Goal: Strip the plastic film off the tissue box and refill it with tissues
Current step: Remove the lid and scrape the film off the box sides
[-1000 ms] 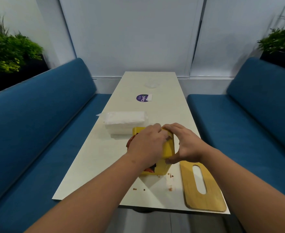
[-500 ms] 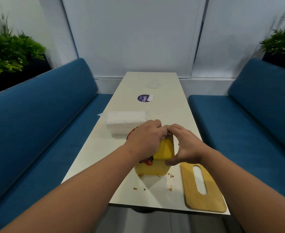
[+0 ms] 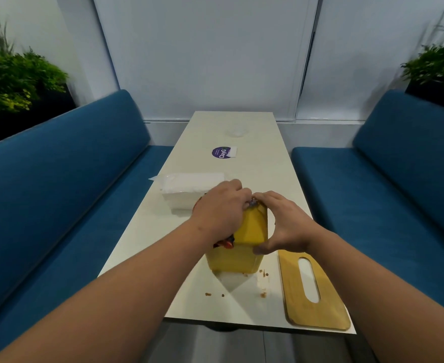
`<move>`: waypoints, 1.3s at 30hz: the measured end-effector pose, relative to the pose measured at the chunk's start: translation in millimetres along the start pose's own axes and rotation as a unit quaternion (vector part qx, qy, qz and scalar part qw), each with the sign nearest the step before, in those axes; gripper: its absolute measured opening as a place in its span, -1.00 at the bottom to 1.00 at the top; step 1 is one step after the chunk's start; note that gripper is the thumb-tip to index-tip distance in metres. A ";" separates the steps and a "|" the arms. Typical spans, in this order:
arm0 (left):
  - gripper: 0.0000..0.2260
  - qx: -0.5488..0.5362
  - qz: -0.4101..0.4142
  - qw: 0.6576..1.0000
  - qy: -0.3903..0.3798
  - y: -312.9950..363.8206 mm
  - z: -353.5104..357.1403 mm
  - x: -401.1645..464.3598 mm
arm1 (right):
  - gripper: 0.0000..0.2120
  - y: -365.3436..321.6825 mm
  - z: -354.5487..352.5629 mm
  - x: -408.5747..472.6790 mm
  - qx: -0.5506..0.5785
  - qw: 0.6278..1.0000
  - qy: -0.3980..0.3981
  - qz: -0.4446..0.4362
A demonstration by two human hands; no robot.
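Note:
A yellow tissue box (image 3: 244, 247) stands tipped up on the near part of the white table (image 3: 276, 179). My left hand (image 3: 221, 213) grips its top left side, fingers curled over the far edge, covering red and dark print on that face. My right hand (image 3: 281, 226) holds the right side, thumb low on the front corner and fingertips at the top corner, where they meet the left hand's fingers. The box's wooden lid (image 3: 312, 292) with a slot lies flat to the right. A wrapped white tissue pack (image 3: 187, 189) lies just behind the box on the left.
Brown crumbs (image 3: 262, 294) dot the table in front of the box. A purple round sticker (image 3: 222, 152) lies further back. Blue sofas (image 3: 58, 195) flank the table on both sides, with green plants (image 3: 14, 77) behind them.
The box has been tilted up from lying flatter to standing more on end. Both hands stayed on it and rose slightly toward its top corner.

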State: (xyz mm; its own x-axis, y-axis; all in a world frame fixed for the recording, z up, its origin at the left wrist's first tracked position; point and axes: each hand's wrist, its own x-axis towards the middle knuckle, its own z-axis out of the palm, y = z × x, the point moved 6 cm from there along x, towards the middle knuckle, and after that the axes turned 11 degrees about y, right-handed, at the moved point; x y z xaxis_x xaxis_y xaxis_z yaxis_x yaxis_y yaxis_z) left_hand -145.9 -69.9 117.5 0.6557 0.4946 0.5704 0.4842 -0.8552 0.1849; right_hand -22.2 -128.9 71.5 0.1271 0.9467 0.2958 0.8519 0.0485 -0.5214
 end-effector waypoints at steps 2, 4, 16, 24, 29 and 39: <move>-0.82 -0.004 0.008 1.000 0.024 10.7 0.5 -7.4 | 0.00 -0.2 -0.5 0.8 -0.001 1.000 0.004 -0.005; -0.87 -0.032 0.030 0.998 0.034 25.9 0.3 -19.5 | 0.00 0.3 -0.2 2.1 -0.003 1.000 0.006 -0.007; -0.86 0.006 -0.196 0.976 0.097 -59.9 -31.2 -70.9 | 0.02 4.3 0.0 5.2 -0.010 1.000 -0.009 -0.002; -0.93 0.017 -0.130 0.986 0.104 -8.2 -32.0 -47.7 | 0.03 8.7 -4.7 2.4 -0.006 1.000 0.000 0.008; -0.82 -0.005 0.038 0.999 0.032 53.7 -6.2 -29.8 | -0.03 -3.7 1.1 4.5 0.001 1.000 0.021 -0.023; -0.85 0.014 -0.112 0.991 0.076 -16.6 -20.6 -23.3 | 0.04 -0.3 2.5 3.3 -0.013 1.000 -0.004 -0.009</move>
State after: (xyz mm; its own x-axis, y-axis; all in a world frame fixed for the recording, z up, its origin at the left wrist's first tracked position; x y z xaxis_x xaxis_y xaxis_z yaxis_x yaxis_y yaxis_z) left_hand -181.1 -70.3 117.5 0.4364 0.6401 0.6324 0.6253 -0.7211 0.2984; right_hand -23.3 -125.0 70.6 0.1080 0.9482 0.2986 0.8669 0.0572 -0.4952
